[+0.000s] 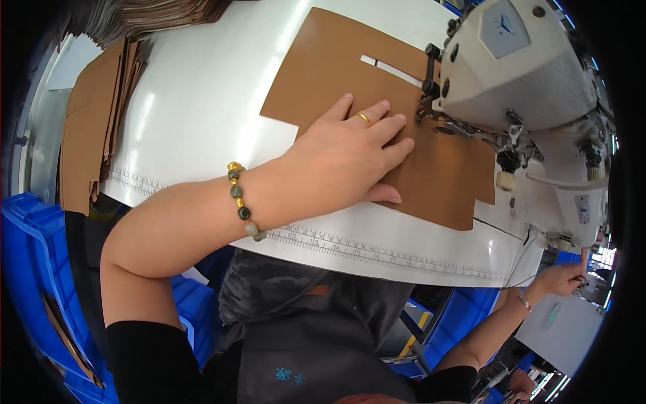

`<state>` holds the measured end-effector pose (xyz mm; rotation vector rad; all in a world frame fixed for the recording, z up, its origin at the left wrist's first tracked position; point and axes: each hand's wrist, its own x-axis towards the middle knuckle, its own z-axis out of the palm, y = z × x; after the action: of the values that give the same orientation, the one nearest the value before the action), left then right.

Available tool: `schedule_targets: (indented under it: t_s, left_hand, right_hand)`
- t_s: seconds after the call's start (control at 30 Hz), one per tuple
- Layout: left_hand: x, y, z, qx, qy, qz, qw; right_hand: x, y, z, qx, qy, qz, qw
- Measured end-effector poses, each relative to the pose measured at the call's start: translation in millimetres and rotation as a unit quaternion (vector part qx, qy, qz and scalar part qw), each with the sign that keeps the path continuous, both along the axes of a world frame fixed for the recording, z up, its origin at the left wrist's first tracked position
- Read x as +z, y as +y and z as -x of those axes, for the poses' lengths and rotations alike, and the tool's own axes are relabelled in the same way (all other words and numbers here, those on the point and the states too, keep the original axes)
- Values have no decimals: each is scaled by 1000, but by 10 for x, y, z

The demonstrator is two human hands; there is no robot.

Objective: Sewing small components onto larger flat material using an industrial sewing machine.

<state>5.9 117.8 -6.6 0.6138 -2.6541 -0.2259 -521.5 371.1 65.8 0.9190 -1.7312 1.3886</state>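
Note:
A flat brown sheet (336, 50), which looks like leather or card, lies on the white table under the sewing machine (518, 74). It has notched corners and a narrow slot near its far side. My left hand (356, 151) rests on the sheet with its fingers spread, just left of the machine's needle and presser foot area. A ring and a beaded bracelet are on that hand and wrist. At the far right, my right hand (562, 277) is at the machine's lower right end, its fingers bent around a small part that is too hidden to name.
A stack of brown pieces (94, 121) hangs over the table's left edge, with another pile (148, 17) behind it. A printed ruler (323, 248) runs along the near edge. Blue bins (40, 269) stand below at the left; another blue bin (464, 323) is below at the right.

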Motion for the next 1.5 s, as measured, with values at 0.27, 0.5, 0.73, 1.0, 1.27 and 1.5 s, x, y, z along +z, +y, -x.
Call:
schedule_targets:
  t_s: [0.27,0.5,0.73,1.0,1.27,1.5]
  left_hand:
    - [104,-1,-24,-12,-43,0,999]
    - [204,15,46,-13,-69,-6,998]
    - [232,8,13,-8,-83,-15,996]
    - [226,-20,33,-22,-74,-14,997]
    - [208,-27,36,-20,-65,1,998]
    - [209,-8,21,-15,-69,0,997]
  right_hand:
    - [-471,-1532,-2492,389,137,-527,743]
    - [-773,-1997,-2474,388,230,-389,803]
    - [-631,-1925,-2571,391,238,-374,807]
    - [-662,-1942,-2669,348,348,-340,802]
    - [-655,-1899,-2690,356,346,-368,787]
    - [-669,-1785,-2685,326,224,-420,817]
